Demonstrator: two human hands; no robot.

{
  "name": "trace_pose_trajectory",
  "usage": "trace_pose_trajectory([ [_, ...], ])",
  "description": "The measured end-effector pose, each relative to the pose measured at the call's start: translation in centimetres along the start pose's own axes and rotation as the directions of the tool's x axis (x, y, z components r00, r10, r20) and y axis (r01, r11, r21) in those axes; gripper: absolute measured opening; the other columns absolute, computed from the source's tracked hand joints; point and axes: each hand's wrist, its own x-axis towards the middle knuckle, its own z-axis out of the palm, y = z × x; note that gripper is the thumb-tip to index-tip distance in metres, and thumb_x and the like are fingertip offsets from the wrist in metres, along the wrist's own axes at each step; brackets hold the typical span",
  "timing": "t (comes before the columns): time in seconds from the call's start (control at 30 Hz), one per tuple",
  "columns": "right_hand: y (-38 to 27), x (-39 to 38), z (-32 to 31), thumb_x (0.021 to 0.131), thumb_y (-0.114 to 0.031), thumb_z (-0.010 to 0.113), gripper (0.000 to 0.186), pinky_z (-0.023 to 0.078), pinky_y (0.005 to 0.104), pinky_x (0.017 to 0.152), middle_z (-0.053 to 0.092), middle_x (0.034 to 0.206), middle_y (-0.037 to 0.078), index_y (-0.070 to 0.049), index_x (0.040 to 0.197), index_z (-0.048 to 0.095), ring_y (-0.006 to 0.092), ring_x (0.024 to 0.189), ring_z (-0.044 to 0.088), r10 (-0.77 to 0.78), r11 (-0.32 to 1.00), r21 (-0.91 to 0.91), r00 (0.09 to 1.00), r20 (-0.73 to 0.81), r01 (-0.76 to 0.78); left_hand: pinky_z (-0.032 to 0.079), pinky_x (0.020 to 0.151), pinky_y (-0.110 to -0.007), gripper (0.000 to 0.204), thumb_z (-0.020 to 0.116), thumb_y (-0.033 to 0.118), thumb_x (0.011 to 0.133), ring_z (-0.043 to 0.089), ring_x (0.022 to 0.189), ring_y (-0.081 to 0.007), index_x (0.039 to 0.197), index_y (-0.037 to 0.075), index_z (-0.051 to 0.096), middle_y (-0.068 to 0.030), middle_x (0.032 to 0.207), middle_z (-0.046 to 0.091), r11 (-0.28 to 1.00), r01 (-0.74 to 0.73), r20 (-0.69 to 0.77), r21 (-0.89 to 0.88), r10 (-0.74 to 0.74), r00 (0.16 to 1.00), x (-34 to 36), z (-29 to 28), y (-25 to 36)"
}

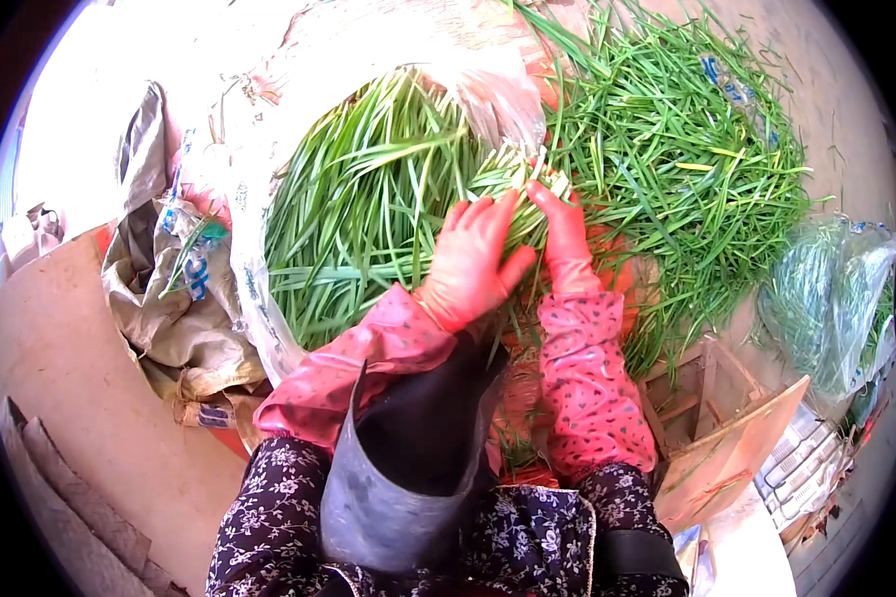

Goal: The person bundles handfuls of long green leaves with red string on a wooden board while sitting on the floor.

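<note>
Tan floor (pixel 821 109) shows toward two o'clock; left hand (pixel 473 261) and right hand (pixel 567 239) lay fingers (pixel 501 213) on green stalks (pixel 498 177), grip unclear; light pressure should keep them aligned.

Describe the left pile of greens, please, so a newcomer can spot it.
From the heap of greens at upper right, move left past the pink-gloved hands. There lies the pile, edged by whitish plastic; its blades run mostly side by side, unlike the tangled heap.
</note>
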Motion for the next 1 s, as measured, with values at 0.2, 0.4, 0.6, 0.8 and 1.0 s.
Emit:
trace_pose_trajectory([
  [0.2, 1.2, -0.1, -0.8, 0.078, -0.009, 0.072, 0.038, 0.048, 0.0276, 0.079, 0.065, 0.101, 0.004, -0.003, 0.113, 0.062, 0.0134, 0.086, 0.06, -0.051, 0.998, 0.027, 0.999, -0.009, 0.051, 0.049, 0.083, -0.043, 0.051, 0.061, 0.03, 0.085, 0.061, 0.097, -0.0378, 0.124, -0.001, 0.05, -0.0244, 0.108, 0.062, 0.876, 0.467, 0.095, -0.121, -0.458, 0.884, 4.5, 0.8, -5.0],
  [0.4, 1.5, 1.2, -1.3, 0.075, -0.016, 0.077, 0.045, 0.048, 0.0284, 0.077, 0.065, 0.099, 0.005, -0.002, 0.114, 0.059, 0.0151, 0.084, 0.061, 0.128, 0.984, -0.117, 0.989, -0.078, -0.136, 0.047, 0.08, -0.048, 0.047, 0.051, 0.038, 0.088, 0.06, 0.089, -0.0422, 0.113, -0.001, 0.056, -0.0263, 0.09, 0.063, 0.891, 0.436, 0.208, -0.126, -0.405, 0.89, 3.5, 3.3, -6.3],
  [0.6, -0.3, 0.3, -3.9, 0.082, -0.021, 0.072, 0.046, 0.045, 0.0293, 0.087, 0.063, 0.108, 0.003, -0.005, 0.122, 0.055, 0.0145, 0.097, 0.058, 0.291, 0.957, -0.059, 0.928, 0.233, -0.286, 0.046, 0.078, -0.046, 0.043, 0.05, 0.024, 0.09, 0.059, 0.09, -0.041, 0.121, -0.005, 0.051, -0.0266, 0.095, 0.061, 0.943, 0.265, 0.238, -0.201, -0.216, 0.947, 2.4, 1.4, -2.4],
  [0.8, -3.7, -4.1, -3.9, 0.077, -0.009, 0.074, 0.05, 0.042, 0.028, 0.095, 0.06, 0.117, 0.002, -0.005, 0.123, 0.054, 0.0121, 0.106, 0.055, 0.078, 0.987, -0.158, 0.9, 0.428, -0.011, 0.042, 0.079, -0.045, 0.042, 0.052, 0.014, 0.085, 0.057, 0.085, -0.0386, 0.12, -0.008, 0.048, -0.022, 0.092, 0.062, 0.99, 0.03, 0.136, -0.135, -0.011, 0.991, 0.4, -0.9, 2.1],
  [1.0, -2.4, -5.8, -0.2, 0.076, 0.002, 0.07, 0.041, 0.051, 0.0273, 0.081, 0.065, 0.104, 0.008, 0.001, 0.114, 0.056, 0.0149, 0.092, 0.062, 0.021, 0.999, -0.036, 0.988, 0.155, -0.015, 0.043, 0.075, -0.045, 0.04, 0.052, 0.01, 0.084, 0.058, 0.081, -0.0393, 0.118, -0.01, 0.048, -0.0227, 0.085, 0.06, 0.982, 0.055, 0.216, -0.183, -0.014, 0.976, -0.4, -2.0, 1.6],
])
